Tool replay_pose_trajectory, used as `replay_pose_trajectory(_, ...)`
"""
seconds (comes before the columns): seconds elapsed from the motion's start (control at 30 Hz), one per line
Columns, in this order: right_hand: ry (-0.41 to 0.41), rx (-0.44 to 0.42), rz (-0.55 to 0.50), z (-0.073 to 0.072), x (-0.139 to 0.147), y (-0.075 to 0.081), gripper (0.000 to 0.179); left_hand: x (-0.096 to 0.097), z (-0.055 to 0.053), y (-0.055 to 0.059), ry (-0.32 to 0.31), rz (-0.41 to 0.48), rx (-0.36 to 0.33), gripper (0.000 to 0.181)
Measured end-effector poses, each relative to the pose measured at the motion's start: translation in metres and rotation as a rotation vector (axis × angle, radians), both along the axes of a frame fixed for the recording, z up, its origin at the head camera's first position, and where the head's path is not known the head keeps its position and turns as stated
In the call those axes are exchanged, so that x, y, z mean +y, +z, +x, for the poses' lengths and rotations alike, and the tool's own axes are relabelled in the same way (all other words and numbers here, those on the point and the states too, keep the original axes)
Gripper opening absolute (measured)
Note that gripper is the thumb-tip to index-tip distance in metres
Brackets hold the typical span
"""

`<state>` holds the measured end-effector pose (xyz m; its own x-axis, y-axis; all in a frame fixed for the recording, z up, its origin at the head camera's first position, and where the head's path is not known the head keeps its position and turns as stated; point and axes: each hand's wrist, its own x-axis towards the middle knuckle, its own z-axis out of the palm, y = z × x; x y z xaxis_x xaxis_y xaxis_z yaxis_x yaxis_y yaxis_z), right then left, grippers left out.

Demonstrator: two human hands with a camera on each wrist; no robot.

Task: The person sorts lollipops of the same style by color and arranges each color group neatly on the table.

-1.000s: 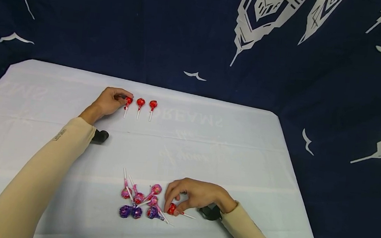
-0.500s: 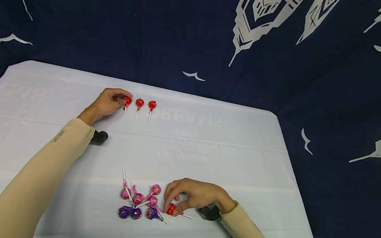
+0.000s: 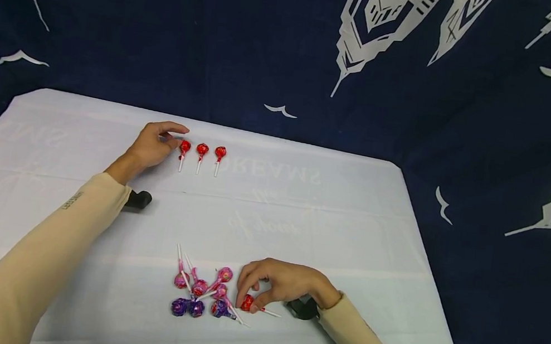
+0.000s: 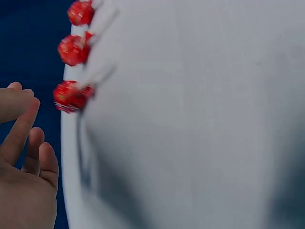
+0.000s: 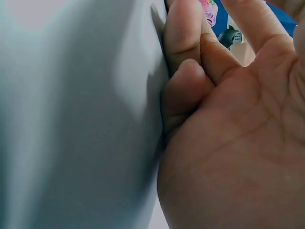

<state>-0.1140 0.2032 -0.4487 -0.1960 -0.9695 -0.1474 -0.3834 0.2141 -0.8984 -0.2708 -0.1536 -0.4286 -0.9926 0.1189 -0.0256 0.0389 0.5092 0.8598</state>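
Three red-wrapped lollipops stand in a row near the far edge: a left one [image 3: 184, 146], a middle one [image 3: 202, 149] and a right one [image 3: 220, 151], white sticks toward me. Just left of the row is my left hand [image 3: 152, 145], its fingers spread and holding nothing; the left wrist view shows a small gap between its fingertips and the nearest lollipop [image 4: 71, 97]. Lower down, my right hand [image 3: 284, 280] pinches another red lollipop [image 3: 247, 303] between thumb and fingers, its stick pointing right. The right wrist view shows mostly the palm [image 5: 238, 152]; the pinched lollipop is hidden there.
Several pink lollipops [image 3: 200, 287] and purple lollipops [image 3: 179, 306] lie in a loose pile left of my right hand, some sticks crossing. A white cloth [image 3: 351, 219] covers the table. Behind it hangs a dark blue patterned curtain [image 3: 249, 40].
My left hand has let go of the left red lollipop and drawn slightly left, its fingers spreading. That lollipop stays in the row. My right hand has not visibly moved.
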Motion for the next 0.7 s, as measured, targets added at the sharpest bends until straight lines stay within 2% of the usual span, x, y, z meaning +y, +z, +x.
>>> replay_pose_trajectory(0.2, 0.002, -0.001, 0.003, -0.001, -0.001, 0.000, 0.019, -0.002, 0.015, 0.019, -0.077, 0.004, 0.038, 0.034)
replay_pose_trajectory(0.33, 0.008, 0.004, 0.001, 0.000, -0.001, 0.000, 0.019, 0.004, 0.031, 0.024, -0.167, -0.003, 0.060, 0.031)
replay_pose_trajectory(0.4, 0.007, 0.004, 0.002, 0.000, -0.001, 0.000, 0.019, 0.010, 0.039, 0.024, -0.230, -0.008, 0.070, 0.030)
replay_pose_trajectory(0.57, 0.004, -0.003, 0.006, -0.001, -0.001, 0.001, 0.019, 0.028, 0.061, 0.019, -0.430, -0.021, 0.103, 0.026)
replay_pose_trajectory(0.7, 0.005, 0.003, 0.005, -0.001, -0.002, 0.000, 0.019, 0.040, 0.081, 0.019, -0.553, -0.038, 0.103, 0.025)
